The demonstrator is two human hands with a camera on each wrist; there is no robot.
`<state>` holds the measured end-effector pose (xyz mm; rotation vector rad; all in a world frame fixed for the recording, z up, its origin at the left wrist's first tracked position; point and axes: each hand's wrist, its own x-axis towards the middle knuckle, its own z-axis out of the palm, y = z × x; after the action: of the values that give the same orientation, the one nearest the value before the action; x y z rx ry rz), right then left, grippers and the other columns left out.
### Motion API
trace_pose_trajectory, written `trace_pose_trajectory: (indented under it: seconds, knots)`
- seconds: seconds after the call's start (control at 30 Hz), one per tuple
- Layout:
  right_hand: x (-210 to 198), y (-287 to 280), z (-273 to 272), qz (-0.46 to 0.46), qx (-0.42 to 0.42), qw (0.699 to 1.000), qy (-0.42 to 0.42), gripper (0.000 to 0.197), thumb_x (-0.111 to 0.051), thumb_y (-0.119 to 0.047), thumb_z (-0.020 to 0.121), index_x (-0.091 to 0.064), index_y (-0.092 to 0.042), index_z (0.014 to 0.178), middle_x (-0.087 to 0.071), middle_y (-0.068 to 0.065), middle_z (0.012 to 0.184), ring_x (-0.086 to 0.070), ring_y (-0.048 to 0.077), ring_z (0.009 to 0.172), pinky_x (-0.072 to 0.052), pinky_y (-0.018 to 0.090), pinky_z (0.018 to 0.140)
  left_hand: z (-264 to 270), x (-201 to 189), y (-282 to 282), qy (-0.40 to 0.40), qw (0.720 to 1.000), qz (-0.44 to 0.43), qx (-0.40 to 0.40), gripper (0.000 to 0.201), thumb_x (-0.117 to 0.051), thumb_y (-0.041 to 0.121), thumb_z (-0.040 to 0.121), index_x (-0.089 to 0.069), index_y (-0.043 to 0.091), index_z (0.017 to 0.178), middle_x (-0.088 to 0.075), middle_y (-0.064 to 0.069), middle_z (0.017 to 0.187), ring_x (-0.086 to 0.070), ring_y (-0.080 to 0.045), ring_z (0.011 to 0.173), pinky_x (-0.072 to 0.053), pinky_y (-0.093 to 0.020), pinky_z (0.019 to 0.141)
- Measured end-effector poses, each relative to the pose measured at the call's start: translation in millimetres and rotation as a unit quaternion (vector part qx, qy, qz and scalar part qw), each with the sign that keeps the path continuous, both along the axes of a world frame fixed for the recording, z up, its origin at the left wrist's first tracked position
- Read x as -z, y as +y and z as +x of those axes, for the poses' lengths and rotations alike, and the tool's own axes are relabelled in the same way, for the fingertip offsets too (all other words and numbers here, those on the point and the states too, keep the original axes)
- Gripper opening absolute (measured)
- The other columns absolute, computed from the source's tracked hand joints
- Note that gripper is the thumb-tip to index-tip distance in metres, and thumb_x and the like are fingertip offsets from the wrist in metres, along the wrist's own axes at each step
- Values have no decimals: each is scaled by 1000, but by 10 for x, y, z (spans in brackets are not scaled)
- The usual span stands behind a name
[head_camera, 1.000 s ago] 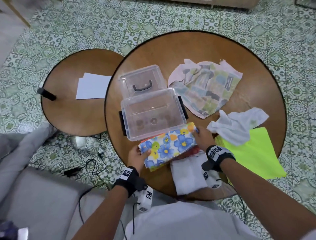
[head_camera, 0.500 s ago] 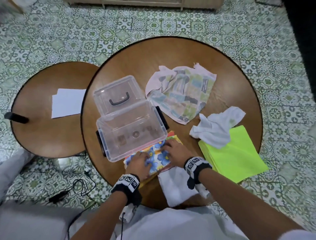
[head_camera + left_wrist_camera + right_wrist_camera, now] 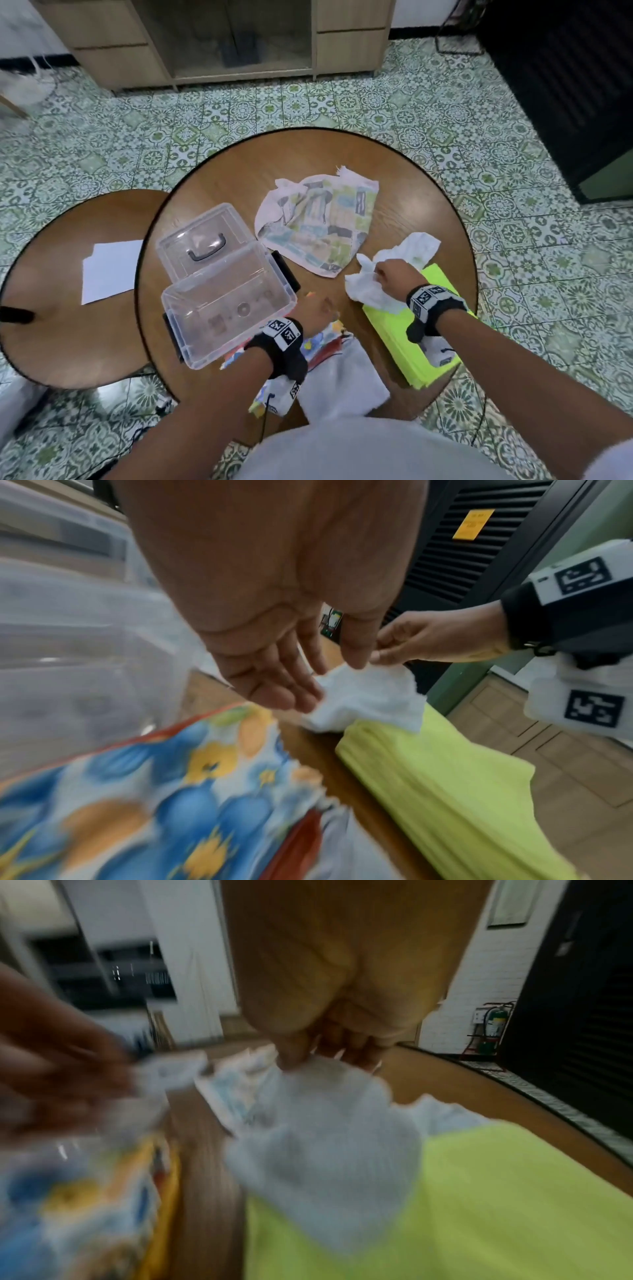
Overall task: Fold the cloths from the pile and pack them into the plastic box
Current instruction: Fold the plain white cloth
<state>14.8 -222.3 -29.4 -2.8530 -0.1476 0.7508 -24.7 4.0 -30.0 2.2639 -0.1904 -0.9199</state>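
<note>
The clear plastic box [image 3: 226, 301] stands open and empty on the round table, its lid [image 3: 202, 240] behind it. A folded floral cloth [image 3: 325, 339] [image 3: 171, 791] lies at the box's near side, beside a folded white cloth [image 3: 342, 380]. My right hand [image 3: 380, 274] [image 3: 308, 1058] pinches a crumpled white cloth [image 3: 394, 274] [image 3: 325, 1150] that lies partly on a yellow-green cloth [image 3: 418, 342] [image 3: 445, 777]. My left hand [image 3: 320, 308] [image 3: 318, 683] hovers above the floral cloth with straight fingers, its tips near the white cloth [image 3: 369, 696], holding nothing.
A pastel patterned cloth [image 3: 318, 222] lies spread behind the box on the right. A lower round table [image 3: 51, 325] to the left carries a white sheet of paper [image 3: 109, 270]. A wooden cabinet [image 3: 222, 41] stands across the tiled floor.
Both hands have left the folded floral cloth. The right hand moved right and took hold of the crumpled white cloth; the left hand lifted toward it. The head view tilted up.
</note>
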Motion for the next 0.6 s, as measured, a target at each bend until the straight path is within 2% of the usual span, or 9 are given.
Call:
trace_pose_trajectory:
  seconds: [0.07,0.13,0.17,0.23,0.27,0.37,0.43,0.53,0.6]
  knots:
    - [-308,21,26,158,7,987,-18,20,-43,-22,102,-49,-13,85,-56,11,84,-55,29,81,-32,33,66,186,-200,-144,-33,996,-58,-58,45,-66,30,85,-54,12,124,-55,-10,122,-55,-27,114,-44,-39,100]
    - [-719,63,66,269,-12,962,-50,18,-43,-27,103,-50,-15,93,-57,8,85,-52,23,79,-33,32,66,388,-437,-233,-92,989,-97,-64,84,-69,48,74,-34,21,145,-35,-6,149,-32,-20,139,-30,-37,113]
    - [-938,77,85,307,-22,948,-82,14,-45,-27,103,-51,-17,94,-57,3,84,-53,18,78,-36,30,67,496,-538,-265,-119,986,-109,-52,89,-71,51,71,-32,25,146,-30,-3,153,-25,-18,143,-26,-36,114]
    - [-1375,64,145,373,-26,916,-145,10,-49,-23,102,-54,-21,93,-54,-12,77,-50,4,72,-39,21,67,684,-871,-308,-130,977,-162,-45,70,-77,46,73,-49,24,134,-48,-2,142,-43,-19,133,-35,-35,108]
    - [-1583,43,172,395,-24,903,-169,11,-51,-22,101,-56,-23,91,-55,-16,75,-49,-2,70,-39,17,67,744,-1090,-330,-136,971,-190,-46,50,-76,44,76,-59,21,118,-62,-2,125,-57,-21,116,-44,-36,99]
    - [-2029,-101,235,436,1,874,-217,16,-55,-30,98,-59,-22,86,-53,-15,71,-47,5,66,-39,26,66,870,-1680,-345,-157,945,-280,-54,20,-67,32,88,-67,12,85,-68,8,75,-62,-10,68,-49,-29,66]
    - [-2176,-191,210,462,23,855,-236,18,-56,-39,95,-61,-25,84,-50,-7,71,-44,14,67,-35,34,64,894,-2070,-309,-148,922,-352,-69,17,-59,23,94,-68,10,87,-69,7,77,-63,-6,69,-51,-22,68]
    - [-2293,-162,115,498,47,826,-260,14,-61,-36,93,-65,-27,84,-57,-7,74,-51,12,70,-40,31,64,879,-2576,-221,-206,916,-344,-14,57,-53,52,90,-61,-4,98,-63,-15,92,-62,-18,82,-51,-33,78]
    - [-2362,-42,67,511,65,806,-292,12,-61,-27,95,-67,-20,88,-63,-3,78,-57,11,73,-46,29,64,840,-2731,-203,-234,922,-306,36,44,-53,47,93,-58,12,117,-63,-5,102,-63,-16,91,-52,-31,80]
